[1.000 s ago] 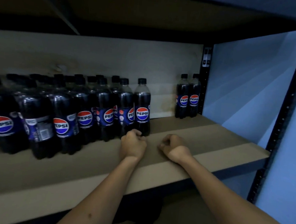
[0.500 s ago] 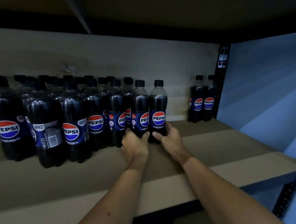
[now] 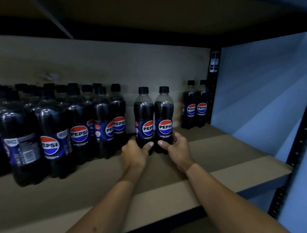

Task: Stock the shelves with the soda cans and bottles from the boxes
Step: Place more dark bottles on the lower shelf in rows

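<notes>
Two Pepsi Zero Sugar bottles stand upright and touching each other on the brown shelf (image 3: 219,157), and each is grasped low on its body by one of the hands. The left hand (image 3: 134,154) wraps its fingers around the left held bottle (image 3: 143,115), with the thumb across the front. The right hand (image 3: 178,151) holds the right held bottle (image 3: 163,115) in the same way, thumb in front, fingers behind.

To the left of this held pair, with a small gap between, stands a large group of Pepsi bottles (image 3: 57,127) in several rows; about fifteen black caps can be counted, but the far left ones are too dark to count surely. To the right of the held pair, well apart, two more Pepsi bottles (image 3: 195,108) stand side by side at the back, just beside the black upright post (image 3: 211,95). In total there are two hands and two groups of standing bottles beside the held pair.
</notes>
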